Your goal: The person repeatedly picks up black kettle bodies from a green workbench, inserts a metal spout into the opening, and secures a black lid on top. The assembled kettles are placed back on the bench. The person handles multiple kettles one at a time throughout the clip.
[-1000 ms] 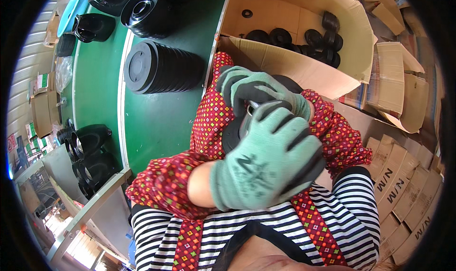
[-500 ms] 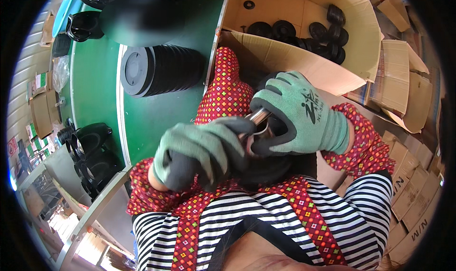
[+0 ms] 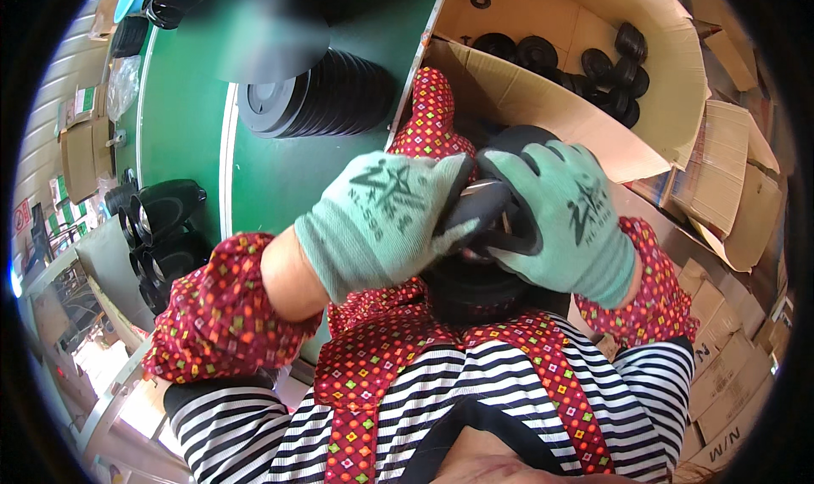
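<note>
In the head view, the left hand (image 3: 381, 221) and the right hand (image 3: 568, 217), both in green work gloves, were closed from either side around a round black plastic part (image 3: 487, 230) held close to the chest above the lap, with a short metal piece (image 3: 479, 187) showing between the dark fingertips (image 3: 458, 221), so the fitting looked under way and not finished. A stack of black rimmed discs (image 3: 318, 94) lay on the green table (image 3: 186, 119) at far left, and many small black wheels (image 3: 593, 64) waited in the open cardboard box (image 3: 678, 86) at far right, suggesting plenty left to handle.
</note>
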Available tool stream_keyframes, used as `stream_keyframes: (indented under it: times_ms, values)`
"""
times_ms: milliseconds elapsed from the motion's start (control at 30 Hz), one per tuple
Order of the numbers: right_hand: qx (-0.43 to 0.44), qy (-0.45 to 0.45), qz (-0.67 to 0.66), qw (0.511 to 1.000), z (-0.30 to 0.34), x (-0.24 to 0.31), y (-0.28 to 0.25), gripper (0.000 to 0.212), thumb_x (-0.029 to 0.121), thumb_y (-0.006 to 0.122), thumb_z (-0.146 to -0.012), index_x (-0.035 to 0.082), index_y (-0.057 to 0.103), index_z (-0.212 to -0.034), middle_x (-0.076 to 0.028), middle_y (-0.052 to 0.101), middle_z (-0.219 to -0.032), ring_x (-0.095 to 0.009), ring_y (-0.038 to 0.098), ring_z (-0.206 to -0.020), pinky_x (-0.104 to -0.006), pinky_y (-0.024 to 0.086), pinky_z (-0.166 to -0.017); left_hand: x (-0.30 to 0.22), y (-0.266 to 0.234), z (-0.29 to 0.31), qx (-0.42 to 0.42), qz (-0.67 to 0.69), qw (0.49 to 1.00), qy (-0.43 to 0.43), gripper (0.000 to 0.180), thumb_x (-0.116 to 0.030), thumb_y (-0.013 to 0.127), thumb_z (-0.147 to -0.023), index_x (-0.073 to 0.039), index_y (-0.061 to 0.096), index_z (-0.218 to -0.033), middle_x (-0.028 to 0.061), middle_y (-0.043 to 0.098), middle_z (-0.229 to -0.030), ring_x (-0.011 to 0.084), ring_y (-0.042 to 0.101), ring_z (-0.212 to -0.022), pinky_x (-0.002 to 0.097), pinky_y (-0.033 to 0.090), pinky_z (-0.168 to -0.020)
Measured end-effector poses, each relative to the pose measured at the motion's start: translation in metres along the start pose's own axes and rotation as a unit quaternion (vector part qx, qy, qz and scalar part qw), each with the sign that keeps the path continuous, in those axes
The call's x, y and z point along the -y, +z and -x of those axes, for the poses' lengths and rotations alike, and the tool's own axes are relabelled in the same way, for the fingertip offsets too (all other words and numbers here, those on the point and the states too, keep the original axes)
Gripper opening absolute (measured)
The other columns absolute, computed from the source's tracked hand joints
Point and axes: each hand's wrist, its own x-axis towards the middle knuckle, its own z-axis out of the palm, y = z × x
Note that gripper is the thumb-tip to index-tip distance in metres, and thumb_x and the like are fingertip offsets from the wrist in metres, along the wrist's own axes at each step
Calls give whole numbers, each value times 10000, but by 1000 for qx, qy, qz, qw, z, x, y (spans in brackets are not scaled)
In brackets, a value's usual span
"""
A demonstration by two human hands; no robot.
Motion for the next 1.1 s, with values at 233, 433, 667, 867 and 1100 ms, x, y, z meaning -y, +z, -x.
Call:
stream_keyframes:
  times_ms: [233, 433, 667, 867, 1100]
  values:
    - [118, 81, 82, 986, 7, 31, -34, 732, 299, 756, -829, 43, 565, -1487, -125, 578, -974, -324, 583, -892, -472, 455, -787, 62, 22, -37, -59, 32, 982, 175, 445, -205, 774, -761, -31, 708, -1165, 217, 735, -1041, 427, 718, -924, 451, 583, -817]
    - [53, 91, 137, 985, 13, 33, -24, 644, 331, 755, -840, 50, 626, -1404, -139, 636, -1012, -344, 629, -898, -469, 478, -799, 76, 34, -53, -148, 7, 959, 240, 388, -193, 749, -784, -54, 716, -1145, 188, 719, -876, 413, 705, -806, 437, 577, -727]
    - [-96, -74, 32, 992, 45, 30, -18, 785, 419, 804, -819, 140, 567, -1514, -193, 499, -1550, -429, 432, -1446, -656, 254, -1222, 68, 49, 15, -329, 120, 929, 119, 175, -86, 748, -961, 32, 745, -1090, 160, 779, -926, 193, 750, -825, 326, 580, -771]
    - [-82, -87, -147, 982, 74, 25, 30, 754, 356, 851, -818, 93, 575, -1469, -182, 573, -1464, -413, 528, -1351, -567, 377, -1170, 136, 121, 126, -492, 45, 864, -102, 123, -119, 761, -937, -13, 739, -995, 204, 711, -854, 399, 707, -759, 415, 553, -682]
    - [-117, -93, -151, 977, 65, 29, 46, 665, 340, 850, -831, 76, 610, -1392, -171, 628, -1367, -385, 588, -1277, -556, 404, -1143, 225, 221, 178, -504, -45, 800, -323, 213, -316, 691, -987, -103, 680, -988, 161, 671, -862, 410, 658, -800, 477, 502, -690]
